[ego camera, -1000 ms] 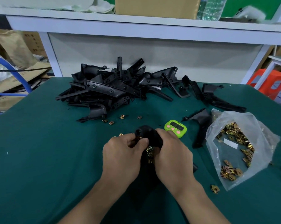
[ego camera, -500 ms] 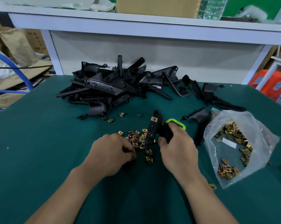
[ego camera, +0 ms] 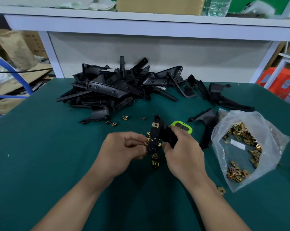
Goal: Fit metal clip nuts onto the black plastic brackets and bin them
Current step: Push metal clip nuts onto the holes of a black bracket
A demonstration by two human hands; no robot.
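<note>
My right grip (ego camera: 181,147) clamps the bracket (ego camera: 155,135). My left grip (ego camera: 122,150) pinches a clip nut (ego camera: 146,143) at its left edge. Open counter (ego camera: 40,164) stretches left; bag (ego camera: 272,130) near right.

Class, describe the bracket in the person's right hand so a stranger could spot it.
On the green felt table, look nearer than the heap of black plastic brackets. There the right hand grips one black plastic bracket. Unlike its neighbours, it is held up rather than lying down, with a brass clip nut near its top.
</note>
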